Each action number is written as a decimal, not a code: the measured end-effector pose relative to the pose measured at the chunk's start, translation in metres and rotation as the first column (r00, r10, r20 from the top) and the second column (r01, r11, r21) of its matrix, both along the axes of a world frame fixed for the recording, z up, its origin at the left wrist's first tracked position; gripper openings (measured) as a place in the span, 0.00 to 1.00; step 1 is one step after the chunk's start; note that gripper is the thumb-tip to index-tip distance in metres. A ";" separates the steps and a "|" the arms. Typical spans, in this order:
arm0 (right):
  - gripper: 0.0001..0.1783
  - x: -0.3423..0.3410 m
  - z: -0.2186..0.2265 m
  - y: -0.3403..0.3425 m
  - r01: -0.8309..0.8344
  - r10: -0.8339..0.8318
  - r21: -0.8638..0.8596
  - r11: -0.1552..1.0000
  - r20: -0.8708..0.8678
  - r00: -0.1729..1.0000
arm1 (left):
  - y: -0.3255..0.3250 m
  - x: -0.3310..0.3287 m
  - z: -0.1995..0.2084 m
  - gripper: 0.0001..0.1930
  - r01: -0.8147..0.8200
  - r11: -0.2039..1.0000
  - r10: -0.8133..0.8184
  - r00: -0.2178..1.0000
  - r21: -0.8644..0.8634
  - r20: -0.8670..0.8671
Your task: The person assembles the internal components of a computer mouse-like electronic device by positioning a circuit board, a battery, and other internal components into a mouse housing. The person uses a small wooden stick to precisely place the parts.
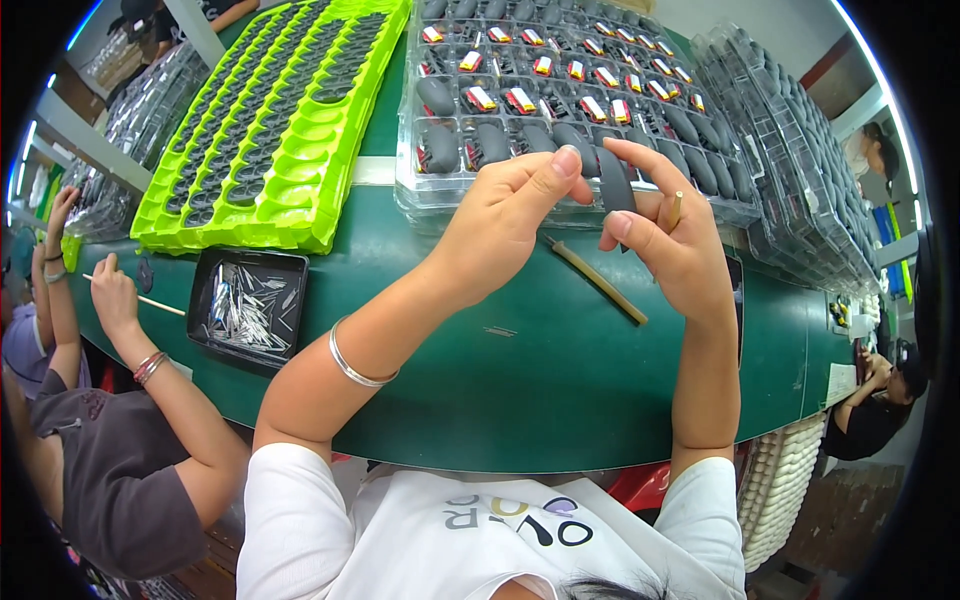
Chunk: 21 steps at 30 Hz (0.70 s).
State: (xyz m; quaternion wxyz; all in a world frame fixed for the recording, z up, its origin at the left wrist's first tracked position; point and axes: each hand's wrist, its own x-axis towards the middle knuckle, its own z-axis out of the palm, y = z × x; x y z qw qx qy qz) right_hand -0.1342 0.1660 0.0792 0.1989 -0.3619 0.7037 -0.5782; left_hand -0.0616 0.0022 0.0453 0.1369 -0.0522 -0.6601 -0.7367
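A dark grey curved oval shell [613, 182] is upright between the thumb and fingers of my right hand [675, 235]. That same hand also has a thin, pale wooden stick [676, 208] tucked between its fingers. My left hand [505, 215] is closed in a pinch right beside the shell's left edge; whatever lies between its fingertips is too small or hidden to name. Below both hands, a slim tool with a brownish handle and dark tip [598, 285] lies slantwise on the green table [450, 410]. A few tiny metal pins [500, 331] lie nearer to me.
Ahead stands a clear compartment tray [425, 190] of grey shells and red-yellow-white parts. Stacked clear trays [800, 200] rise at right. Left are a lime-green tray [310, 190] of dark pieces and a black tray [300, 300] of metal pins. A co-worker's hand [115, 290] holds a stick.
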 end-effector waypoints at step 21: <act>0.29 -0.003 0.017 0.016 0.100 -0.103 -0.162 0.982 -0.013 0.995 | -0.112 -0.111 0.027 0.15 0.101 -0.116 0.025 0.995 -0.988 0.099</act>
